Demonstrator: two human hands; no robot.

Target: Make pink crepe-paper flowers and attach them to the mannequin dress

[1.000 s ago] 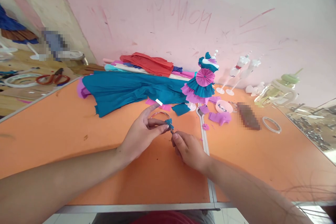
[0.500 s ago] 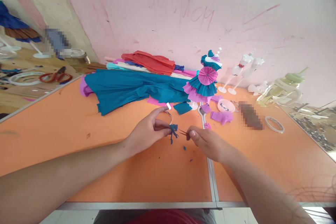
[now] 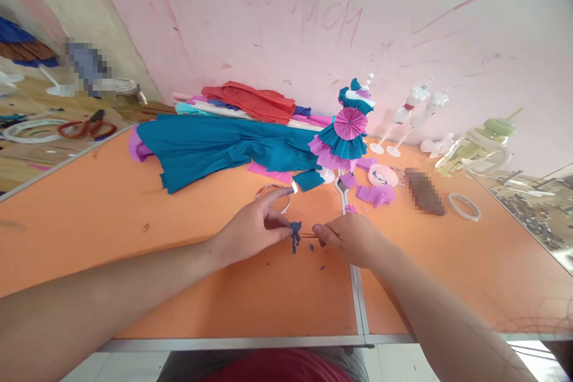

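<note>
My left hand (image 3: 253,224) pinches a small dark blue crepe paper bow (image 3: 295,237) between thumb and a finger, its tails hanging down. The index finger stretches forward with a white strip of tape (image 3: 294,187) at its tip. My right hand (image 3: 351,239) is closed on thin tweezers (image 3: 308,236), whose points reach left to the bow. Blue paper scraps (image 3: 312,247) lie on the orange table (image 3: 233,304) below. Beyond the left hand lies a roll of tape (image 3: 286,206), partly hidden by the fingers.
A doll form in a teal and pink paper dress (image 3: 349,137) stands behind my hands. Teal crepe paper (image 3: 224,146) spreads to the left, with folded red paper (image 3: 250,101) behind. At right are a pink bowl (image 3: 382,175), bare doll forms (image 3: 416,101) and a tape ring (image 3: 464,207).
The tweezers have come closer to the bow and their points now appear nearer together. My left hand has shifted slightly right and turned the bow. The view has moved a little.
</note>
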